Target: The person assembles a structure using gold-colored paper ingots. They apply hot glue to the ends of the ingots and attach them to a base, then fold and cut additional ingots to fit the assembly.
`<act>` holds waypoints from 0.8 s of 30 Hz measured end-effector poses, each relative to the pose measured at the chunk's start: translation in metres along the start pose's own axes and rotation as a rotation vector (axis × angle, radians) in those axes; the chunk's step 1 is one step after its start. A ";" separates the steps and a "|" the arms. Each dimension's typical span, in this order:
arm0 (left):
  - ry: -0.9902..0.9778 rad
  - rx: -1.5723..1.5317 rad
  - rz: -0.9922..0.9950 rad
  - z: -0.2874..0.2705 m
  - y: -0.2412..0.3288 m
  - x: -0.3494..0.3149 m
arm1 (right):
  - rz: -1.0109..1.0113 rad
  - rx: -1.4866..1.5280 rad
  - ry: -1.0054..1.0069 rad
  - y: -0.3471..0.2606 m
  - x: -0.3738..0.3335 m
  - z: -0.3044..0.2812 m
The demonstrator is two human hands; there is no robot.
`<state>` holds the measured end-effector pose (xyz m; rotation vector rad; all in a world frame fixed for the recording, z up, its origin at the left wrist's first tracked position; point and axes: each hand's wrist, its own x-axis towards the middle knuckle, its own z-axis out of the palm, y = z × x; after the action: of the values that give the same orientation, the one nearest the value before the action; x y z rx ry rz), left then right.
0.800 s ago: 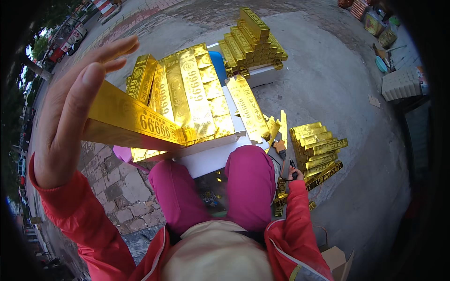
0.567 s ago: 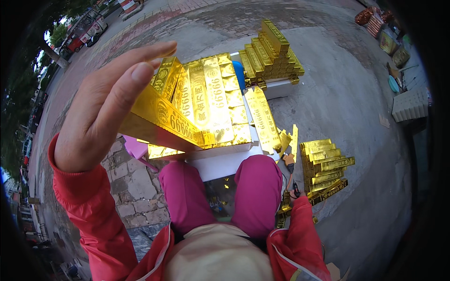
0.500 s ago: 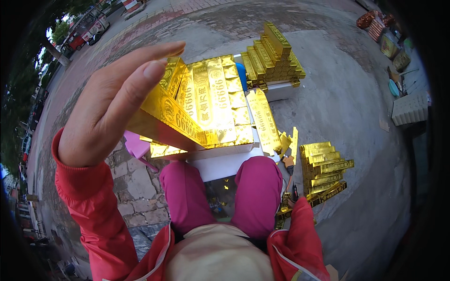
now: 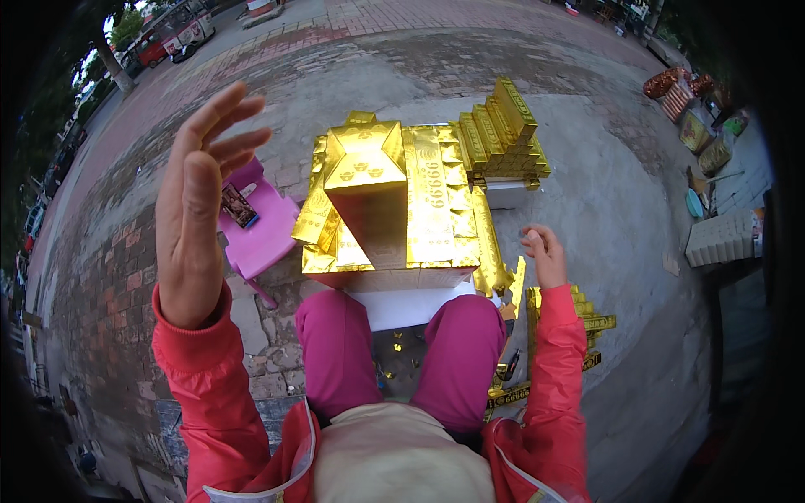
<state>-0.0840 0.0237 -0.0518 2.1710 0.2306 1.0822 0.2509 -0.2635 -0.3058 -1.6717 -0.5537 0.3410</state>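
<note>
My left hand (image 4: 197, 210) is raised to the left of a large pile of gold foil boxes (image 4: 436, 197), its fingers apart and nothing in it. One gold foil block (image 4: 365, 155) sits on top of the pile, its near face dark in shadow. Apart from both hands, it is untouched. A few smaller gold boxes (image 4: 319, 222) lean at its left side. To the right of the pile hovers my right hand (image 4: 547, 256), fingers loosely bent and apart, with nothing visible in it. Below it, partly behind my sleeve, lies a black tool (image 4: 510, 367).
A pink plastic chair (image 4: 260, 230) with a phone (image 4: 239, 205) on it stands at the left. Stepped gold boxes (image 4: 503, 126) are stacked behind right. More gold bars (image 4: 595, 323) lie beside my right arm. A white box edge (image 4: 402, 310) shows before my knees.
My left hand has come off the tilted gold block and moved left; the block now rests upright on the pile. My right hand has risen from beside the black tool.
</note>
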 end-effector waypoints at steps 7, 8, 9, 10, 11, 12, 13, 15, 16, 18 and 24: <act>0.004 -0.480 -0.980 0.070 -0.032 -0.169 | -0.216 -0.004 -0.086 -0.099 0.109 0.097; 0.008 -0.442 -0.884 0.079 -0.034 -0.178 | -0.230 -0.045 -0.080 -0.105 0.121 0.112; 0.004 -0.355 -0.943 0.084 -0.036 -0.181 | -0.197 -0.093 -0.048 -0.110 0.128 0.122; 0.071 -0.191 -0.832 0.084 -0.042 -0.178 | -0.291 -0.102 -0.048 -0.113 0.132 0.130; 0.153 -0.027 -0.636 0.082 -0.048 -0.170 | -0.360 -0.136 -0.065 -0.116 0.135 0.135; 0.246 0.166 -0.492 0.076 -0.055 -0.158 | -0.416 -0.171 -0.078 -0.118 0.138 0.139; 0.234 0.219 -0.478 0.073 -0.062 -0.144 | -0.483 -0.199 -0.088 -0.120 0.141 0.143; 0.232 0.334 -0.412 0.076 -0.075 -0.117 | -0.524 -0.222 -0.115 -0.123 0.146 0.148; 0.224 0.389 -0.367 0.080 -0.083 -0.104 | -0.498 -0.231 -0.126 -0.123 0.149 0.149; 0.168 0.416 -0.366 0.086 -0.096 -0.092 | -0.455 -0.278 -0.138 -0.122 0.153 0.147; 0.539 -0.268 -0.482 0.068 -0.098 -0.128 | -0.274 -0.264 -0.083 -0.113 0.169 0.143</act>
<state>-0.0997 0.0067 -0.2250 1.4476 0.7606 1.2953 0.2997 -0.0409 -0.2058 -1.8104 -0.9115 0.1414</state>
